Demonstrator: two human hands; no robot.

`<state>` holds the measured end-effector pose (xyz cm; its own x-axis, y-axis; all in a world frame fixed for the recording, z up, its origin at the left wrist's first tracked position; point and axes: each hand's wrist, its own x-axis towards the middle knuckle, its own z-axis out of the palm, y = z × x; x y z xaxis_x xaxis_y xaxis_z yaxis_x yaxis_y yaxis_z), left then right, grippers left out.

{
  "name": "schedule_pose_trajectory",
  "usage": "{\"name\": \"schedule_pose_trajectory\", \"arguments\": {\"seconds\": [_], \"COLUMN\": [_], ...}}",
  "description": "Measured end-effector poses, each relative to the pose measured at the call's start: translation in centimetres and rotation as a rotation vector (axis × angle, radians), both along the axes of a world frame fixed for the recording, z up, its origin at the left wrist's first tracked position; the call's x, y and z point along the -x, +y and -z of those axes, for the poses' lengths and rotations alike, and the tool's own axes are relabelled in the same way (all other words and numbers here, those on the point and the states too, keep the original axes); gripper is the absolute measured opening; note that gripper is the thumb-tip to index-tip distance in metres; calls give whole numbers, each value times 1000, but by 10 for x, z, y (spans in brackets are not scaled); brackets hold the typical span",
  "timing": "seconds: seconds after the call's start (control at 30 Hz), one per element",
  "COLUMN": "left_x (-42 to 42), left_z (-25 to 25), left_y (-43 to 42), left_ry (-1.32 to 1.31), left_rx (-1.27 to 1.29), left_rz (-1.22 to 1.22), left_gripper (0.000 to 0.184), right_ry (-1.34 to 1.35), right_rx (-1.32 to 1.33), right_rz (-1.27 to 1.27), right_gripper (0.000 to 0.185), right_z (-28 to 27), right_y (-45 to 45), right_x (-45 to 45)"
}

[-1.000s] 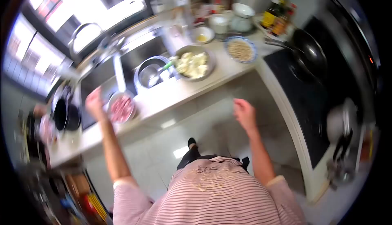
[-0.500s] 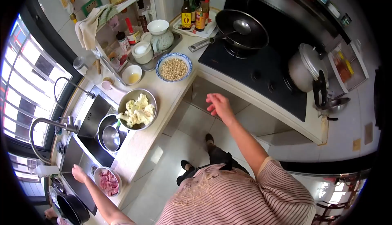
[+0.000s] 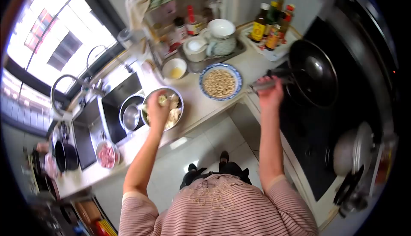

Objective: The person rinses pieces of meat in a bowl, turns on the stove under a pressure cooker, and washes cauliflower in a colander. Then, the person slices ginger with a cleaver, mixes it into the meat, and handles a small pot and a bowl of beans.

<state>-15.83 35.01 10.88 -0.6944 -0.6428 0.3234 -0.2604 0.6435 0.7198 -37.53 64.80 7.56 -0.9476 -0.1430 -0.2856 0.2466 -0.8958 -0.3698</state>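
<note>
My left hand is over the left side of a metal bowl of cauliflower. Its fingers are bent around a pale floret among the other pieces, though blur hides part of the grip. At the stove, my right hand is closed around the handle of a dark wok. A ladle lies inside the wok, its black handle passing over the rim just above my right fingers.
Between my hands sits a blue-rimmed bowl of peanut-like pieces. Sauce bottles stand on a tray behind. To the left are a sink and a bowl of raw meat. A pressure cooker occupies the stove's right side.
My left hand has moved from beside the sink into the cauliflower bowl. My right hand has gone from mid-air to the wok's handle and closed on it. The camera view has turned.
</note>
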Motion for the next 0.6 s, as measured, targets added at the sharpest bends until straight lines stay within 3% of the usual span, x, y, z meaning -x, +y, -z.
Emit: {"name": "schedule_pose_trajectory", "arguments": {"seconds": [0.17,0.23,0.43,0.5,0.57,0.6], "left_x": [-19,-28,-83,-115,-148,-162], "left_z": [8,9,22,37,36,38], "left_y": [50,53,27,7,-8,-15], "left_ry": [2,17,123,213,283,301], "left_rx": [-31,-77,-416,-483,-718,-785], "left_rz": [-47,-84,-283,-415,-520,-580], "left_gripper": [25,26,25,21,17,17], "right_ry": [-280,-101,109,19,-81,-152], "right_rx": [-370,-410,-388,-397,-434,-537], "right_rz": [49,5,-10,-2,7,-9], "right_gripper": [27,30,45,41,38,29], "right_z": [-47,-38,-24,-1,44,24], "right_y": [50,74,82,79,78,43], "right_x": [-57,-68,-78,-79,-80,-97]}}
